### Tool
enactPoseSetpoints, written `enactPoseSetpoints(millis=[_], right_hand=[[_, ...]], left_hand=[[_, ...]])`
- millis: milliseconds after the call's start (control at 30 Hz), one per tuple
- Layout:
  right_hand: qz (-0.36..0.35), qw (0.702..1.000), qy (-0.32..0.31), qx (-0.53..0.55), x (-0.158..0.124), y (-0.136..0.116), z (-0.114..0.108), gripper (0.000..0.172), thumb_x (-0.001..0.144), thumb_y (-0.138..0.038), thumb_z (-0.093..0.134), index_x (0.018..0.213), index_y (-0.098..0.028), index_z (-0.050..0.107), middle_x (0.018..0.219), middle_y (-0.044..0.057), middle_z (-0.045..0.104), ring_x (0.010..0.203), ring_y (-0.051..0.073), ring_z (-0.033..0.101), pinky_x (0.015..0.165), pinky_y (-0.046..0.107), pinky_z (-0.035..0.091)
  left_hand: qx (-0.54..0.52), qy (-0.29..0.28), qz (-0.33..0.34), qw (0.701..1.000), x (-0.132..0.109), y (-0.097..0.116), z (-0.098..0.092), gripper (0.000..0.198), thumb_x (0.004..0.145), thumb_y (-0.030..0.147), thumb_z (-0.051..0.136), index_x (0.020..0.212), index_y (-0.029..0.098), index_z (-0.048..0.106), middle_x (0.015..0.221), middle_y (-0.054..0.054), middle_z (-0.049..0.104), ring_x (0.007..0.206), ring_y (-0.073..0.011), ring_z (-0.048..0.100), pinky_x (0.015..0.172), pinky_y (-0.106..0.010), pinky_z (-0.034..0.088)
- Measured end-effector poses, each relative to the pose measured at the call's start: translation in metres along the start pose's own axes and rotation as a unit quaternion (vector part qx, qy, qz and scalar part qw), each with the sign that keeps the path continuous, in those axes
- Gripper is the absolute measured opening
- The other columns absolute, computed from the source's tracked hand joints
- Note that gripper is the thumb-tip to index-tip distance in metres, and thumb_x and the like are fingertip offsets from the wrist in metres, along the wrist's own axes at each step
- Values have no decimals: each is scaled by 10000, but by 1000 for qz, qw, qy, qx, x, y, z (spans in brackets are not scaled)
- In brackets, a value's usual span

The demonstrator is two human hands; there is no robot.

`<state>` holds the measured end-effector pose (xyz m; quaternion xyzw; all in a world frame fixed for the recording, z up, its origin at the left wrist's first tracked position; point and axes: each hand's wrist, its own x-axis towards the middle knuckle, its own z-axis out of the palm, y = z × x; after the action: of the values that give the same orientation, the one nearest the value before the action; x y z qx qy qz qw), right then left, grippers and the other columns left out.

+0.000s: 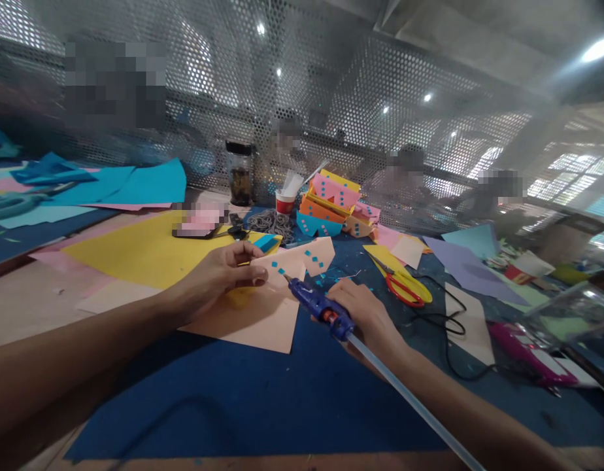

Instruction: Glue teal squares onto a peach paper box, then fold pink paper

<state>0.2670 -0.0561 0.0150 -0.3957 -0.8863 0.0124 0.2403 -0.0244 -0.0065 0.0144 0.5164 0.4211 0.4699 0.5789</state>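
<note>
My right hand [365,314] is closed round a blue glue gun [318,306] with a clear glue stick [410,399] trailing from its back. The gun's nozzle points at a peach paper piece [287,265] dotted with small blue squares. My left hand [223,271] pinches the near edge of that paper piece, fingers pressed together on it. Under both lies a larger peach sheet [253,320] on a dark blue sheet [263,392].
Red and yellow scissors [404,288] lie right of my right hand, beside a black cable [449,327] and a pink glue gun [527,353]. Folded coloured paper boats [331,209] stack behind. A yellow sheet [135,252], a phone [199,226], a jar [240,173] and other people stand beyond.
</note>
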Motion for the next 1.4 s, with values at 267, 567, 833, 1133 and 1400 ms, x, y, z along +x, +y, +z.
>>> enactPoseSetpoints(millis=[267, 567, 833, 1133, 1400], right_hand=[[-38, 997, 53, 35, -1, 8, 14, 138, 885, -179, 715, 988, -234, 641, 949, 21, 680, 859, 186, 643, 710, 285, 423], [-63, 990, 101, 70, -3, 25, 36, 218, 816, -100, 731, 939, -246, 625, 914, 4, 681, 823, 174, 652, 694, 287, 429], [-55, 995, 65, 48, -4, 25, 28, 189, 824, -128, 729, 944, -236, 629, 925, 14, 687, 794, 170, 623, 693, 282, 409], [-52, 994, 83, 46, -4, 22, 33, 181, 798, -110, 709, 891, -230, 612, 861, -4, 661, 768, 160, 601, 684, 286, 365], [-8, 998, 48, 28, -3, 6, 19, 176, 827, -79, 702, 859, -215, 594, 865, 2, 643, 784, 159, 575, 706, 287, 366]], left_hand=[[-6, -10, -9, 1000, 2, -5, -1, 392, 738, 296, 891, 967, 210, 583, 764, 10, 719, 679, -113, 648, 643, -193, 513], [-7, -9, -8, 1000, 4, -12, -5, 390, 745, 304, 895, 974, 211, 593, 761, 8, 725, 691, -111, 663, 680, -204, 543], [-3, 12, -6, 1000, 8, -15, -4, 396, 717, 312, 914, 948, 204, 611, 758, 12, 724, 675, -112, 682, 671, -209, 553], [-12, 13, -14, 1000, 6, -15, -5, 395, 722, 308, 919, 957, 211, 617, 775, 14, 741, 665, -99, 684, 665, -185, 546], [-10, 11, -11, 1000, 5, -12, -3, 385, 721, 286, 911, 931, 218, 595, 744, 11, 741, 641, -103, 661, 630, -183, 520]])
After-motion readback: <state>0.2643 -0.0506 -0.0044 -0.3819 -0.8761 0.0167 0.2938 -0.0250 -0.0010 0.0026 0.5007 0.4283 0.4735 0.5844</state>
